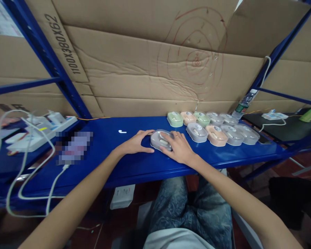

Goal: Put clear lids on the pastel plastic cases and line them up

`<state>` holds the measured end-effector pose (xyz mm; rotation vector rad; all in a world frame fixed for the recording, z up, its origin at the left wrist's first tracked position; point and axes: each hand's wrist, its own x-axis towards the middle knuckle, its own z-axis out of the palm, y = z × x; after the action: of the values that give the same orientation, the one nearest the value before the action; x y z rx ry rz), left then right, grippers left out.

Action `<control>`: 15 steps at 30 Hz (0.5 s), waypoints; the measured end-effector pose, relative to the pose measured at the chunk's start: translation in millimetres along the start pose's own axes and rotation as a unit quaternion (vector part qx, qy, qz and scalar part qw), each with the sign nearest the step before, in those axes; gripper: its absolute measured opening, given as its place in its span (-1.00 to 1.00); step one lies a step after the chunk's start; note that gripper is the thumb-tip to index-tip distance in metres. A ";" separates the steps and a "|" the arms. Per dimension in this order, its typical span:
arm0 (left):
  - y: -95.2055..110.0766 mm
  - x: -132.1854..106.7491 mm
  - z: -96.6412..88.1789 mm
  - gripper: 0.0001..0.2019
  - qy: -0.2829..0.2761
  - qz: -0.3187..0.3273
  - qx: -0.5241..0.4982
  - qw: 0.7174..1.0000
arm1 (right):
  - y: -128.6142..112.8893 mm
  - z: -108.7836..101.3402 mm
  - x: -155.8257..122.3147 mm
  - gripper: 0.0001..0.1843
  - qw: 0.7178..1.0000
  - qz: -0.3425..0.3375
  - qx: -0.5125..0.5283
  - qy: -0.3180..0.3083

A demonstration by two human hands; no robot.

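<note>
A grey oval case with a clear lid [159, 136] rests on the blue shelf top in front of me. My left hand [138, 142] curves around its left end, fingers at the back edge and thumb at the front. From the right, my right hand [180, 148] lies over the case, its fingers on the lid and its thumb at the front side. The inside of the case is partly hidden by those fingers. A small white hook-shaped piece [122, 131] lies on the shelf, left of and behind my left hand.
Several similar cases stand in two rows at the right, among them a green case [175, 119] and a peach case [217, 135]. Behind them leans a plastic bottle [244, 105]. A blurred-out phone [75, 148] with a white cable [52, 193] lies left. Cardboard [134, 69] closes the back.
</note>
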<state>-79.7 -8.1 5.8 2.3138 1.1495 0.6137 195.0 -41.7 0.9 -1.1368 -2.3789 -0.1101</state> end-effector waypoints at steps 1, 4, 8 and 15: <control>-0.2 0.4 -0.2 0.02 0.000 -0.002 0.002 1.000 | -0.8 -0.1 -3.4 -0.32 0.999 0.018 -0.024 0.023; -0.9 1.3 -1.5 -0.04 -0.005 -0.005 0.010 1.000 | 5.9 -0.9 -11.0 -0.31 0.992 0.039 -0.077 0.090; -1.4 1.8 -2.4 -0.16 0.006 -0.004 0.019 1.000 | 27.4 -1.4 -13.6 -0.24 0.987 0.042 -0.109 0.109; -8.4 5.6 -1.7 -0.47 0.110 -0.005 0.072 0.991 | 51.3 4.9 -2.1 -0.24 0.983 0.063 -0.114 0.132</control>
<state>-82.7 1.3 3.1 2.4050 1.3455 0.8230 232.5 -8.5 -11.3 -1.2872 -2.0931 -0.4693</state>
